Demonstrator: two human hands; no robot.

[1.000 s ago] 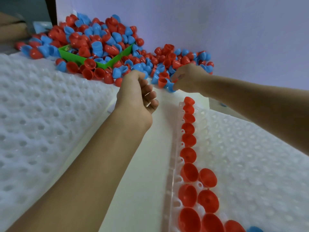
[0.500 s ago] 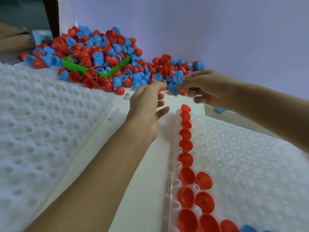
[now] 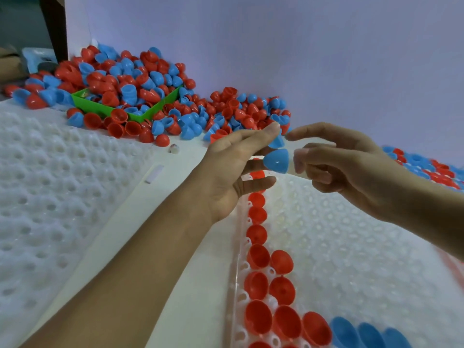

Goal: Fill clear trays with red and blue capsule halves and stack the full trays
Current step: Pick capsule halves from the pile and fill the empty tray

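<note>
Blue plastic capsule halves (image 3: 276, 160) sit pinched between my left hand (image 3: 226, 172) and right hand (image 3: 351, 169) mid-frame, next needing seating in the clear dimpled tray (image 3: 351, 247).

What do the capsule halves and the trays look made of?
Blue capsule half: smooth glossy plastic, judging by its highlight. Red halves: apparently the same, thin-walled hollow cups. Clear tray: likely thin formed plastic, translucent and milky, with moulded dimples.

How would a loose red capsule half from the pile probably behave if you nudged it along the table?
It would probably roll or rock, since the red capsule halves are rounded domes and lie tipped every way. It looks light: thin, glossy, hollow plastic. Likely stiff too; the blue capsule half between the fingers keeps its shape.
</note>
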